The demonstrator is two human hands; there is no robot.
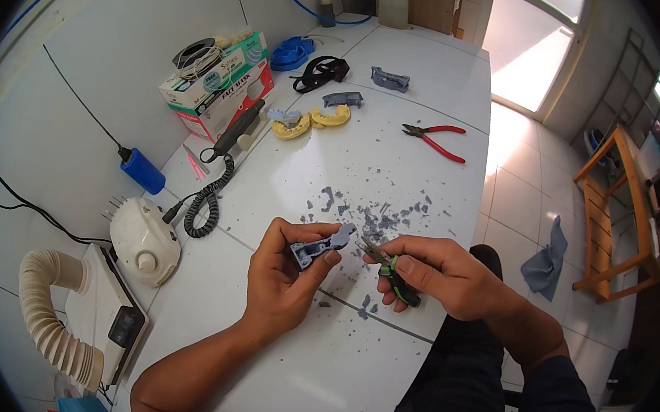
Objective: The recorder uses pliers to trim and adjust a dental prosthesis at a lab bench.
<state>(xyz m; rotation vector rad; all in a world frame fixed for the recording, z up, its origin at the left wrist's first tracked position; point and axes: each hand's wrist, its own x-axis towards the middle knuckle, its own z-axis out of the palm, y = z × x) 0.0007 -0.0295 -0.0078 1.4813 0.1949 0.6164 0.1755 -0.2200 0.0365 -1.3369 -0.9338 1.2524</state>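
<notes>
Above the white table my left hand (282, 270) grips a grey-blue dental model piece (319, 245) between thumb and fingers, its hollow side partly showing. Close to its right end, my right hand (444, 273) is closed around green-and-black pliers (398, 280). The jaws of the pliers point up and left toward the piece; whether they touch it I cannot tell. Broken grey-blue chips (382, 221) lie scattered beneath and beyond both hands.
Red-handled cutters (439, 140) lie at the right. Farther back are yellow dental casts (329, 116), two more grey-blue pieces (390, 79) and stacked boxes (220, 91). On the left stand a white control unit (145, 240) with a coiled cord and a ribbed hose (48, 317).
</notes>
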